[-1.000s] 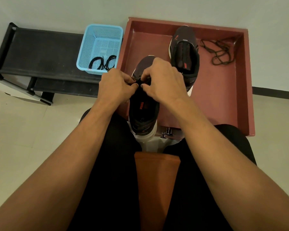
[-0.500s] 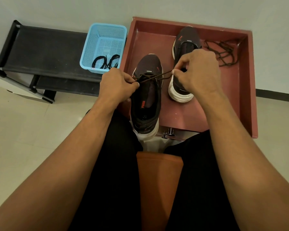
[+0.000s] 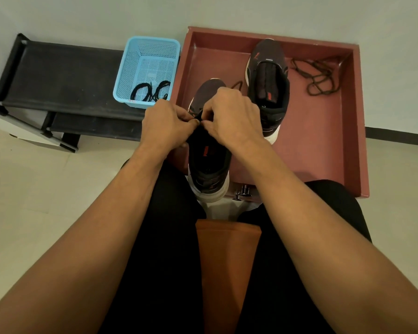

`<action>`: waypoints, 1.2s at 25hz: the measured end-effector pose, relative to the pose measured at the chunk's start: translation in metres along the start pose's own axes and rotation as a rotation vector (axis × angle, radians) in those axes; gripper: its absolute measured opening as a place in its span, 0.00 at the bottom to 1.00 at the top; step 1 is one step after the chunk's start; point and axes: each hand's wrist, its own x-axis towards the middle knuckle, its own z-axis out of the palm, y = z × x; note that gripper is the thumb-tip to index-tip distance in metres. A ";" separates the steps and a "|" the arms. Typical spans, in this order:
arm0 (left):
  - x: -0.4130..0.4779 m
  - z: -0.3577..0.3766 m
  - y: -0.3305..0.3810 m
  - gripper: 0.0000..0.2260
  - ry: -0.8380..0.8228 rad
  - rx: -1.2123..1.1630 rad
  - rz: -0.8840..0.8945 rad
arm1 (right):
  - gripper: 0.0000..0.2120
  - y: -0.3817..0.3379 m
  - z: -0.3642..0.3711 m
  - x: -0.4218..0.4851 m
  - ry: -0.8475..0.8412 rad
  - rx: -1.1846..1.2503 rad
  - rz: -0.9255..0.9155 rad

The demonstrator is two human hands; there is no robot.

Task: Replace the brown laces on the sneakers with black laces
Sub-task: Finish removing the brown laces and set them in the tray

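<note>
One fabric sneaker [image 3: 209,162] between fingers [image 3: 190,121]

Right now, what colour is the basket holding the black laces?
The basket is light blue; the head view shows it best.

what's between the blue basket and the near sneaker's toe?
The red tray's left wall, then a bare strip of tray floor, seen in the head view. The blue basket stands outside the tray; the near sneaker has its toe over that floor.
</note>
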 end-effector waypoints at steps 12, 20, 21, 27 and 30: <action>0.002 -0.002 0.000 0.05 0.009 -0.014 -0.058 | 0.04 0.061 -0.034 -0.004 0.155 0.117 0.151; -0.003 0.003 0.004 0.07 -0.057 0.057 0.017 | 0.11 0.049 -0.022 0.012 0.397 0.297 0.251; -0.003 0.004 0.004 0.07 -0.045 0.079 0.034 | 0.11 0.045 -0.018 0.014 0.376 0.316 0.230; 0.004 0.013 0.015 0.09 0.042 0.223 0.333 | 0.06 0.038 -0.015 0.007 0.082 0.275 0.136; 0.012 0.020 0.020 0.11 0.034 0.324 0.384 | 0.10 0.040 -0.016 0.001 -0.023 0.225 0.166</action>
